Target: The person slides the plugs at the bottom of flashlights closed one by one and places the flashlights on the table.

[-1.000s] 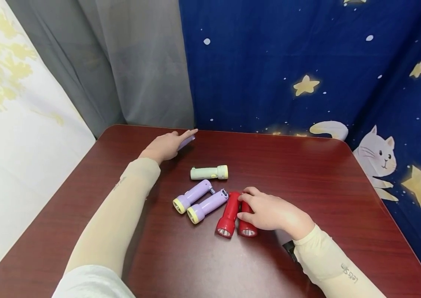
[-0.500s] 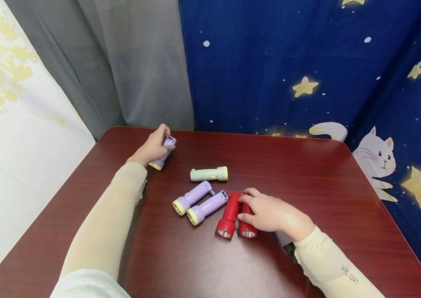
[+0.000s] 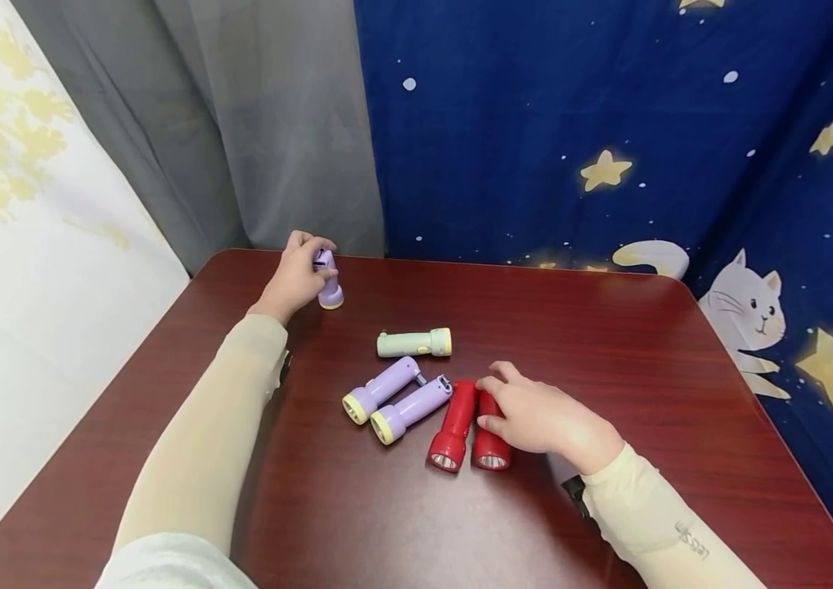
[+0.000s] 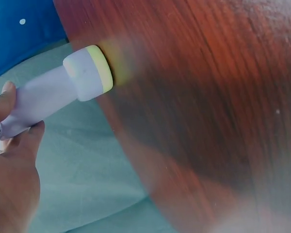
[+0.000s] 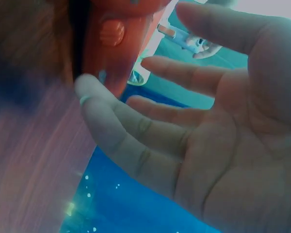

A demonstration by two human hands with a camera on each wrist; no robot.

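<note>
At the table's far left, my left hand point(image 3: 293, 280) pinches a purple flashlight point(image 3: 330, 288) near its tail end. This flashlight stands upright, its yellow-rimmed head down on the tabletop; the left wrist view shows the thumb and a finger on opposite sides of its body point(image 4: 48, 94). My right hand point(image 3: 545, 415) hovers over a red flashlight point(image 3: 492, 448), its fingers loosely bent and not wrapped around it. In the right wrist view the palm point(image 5: 223, 126) faces the camera, with fingertips close to the red body; whether they touch it I cannot tell.
Left of that red flashlight lies a second red one point(image 3: 453, 427). Two purple flashlights point(image 3: 384, 388) lie slanted beside each other, with a pale green flashlight point(image 3: 409, 343) behind them. Curtains hang along the table's point(image 3: 571, 311) far edge.
My left hand has drawn the purple flashlight leftward from the far edge and turned it from lying tilted to upright, head down. My right fingers have lifted slightly from the red flashlight.
</note>
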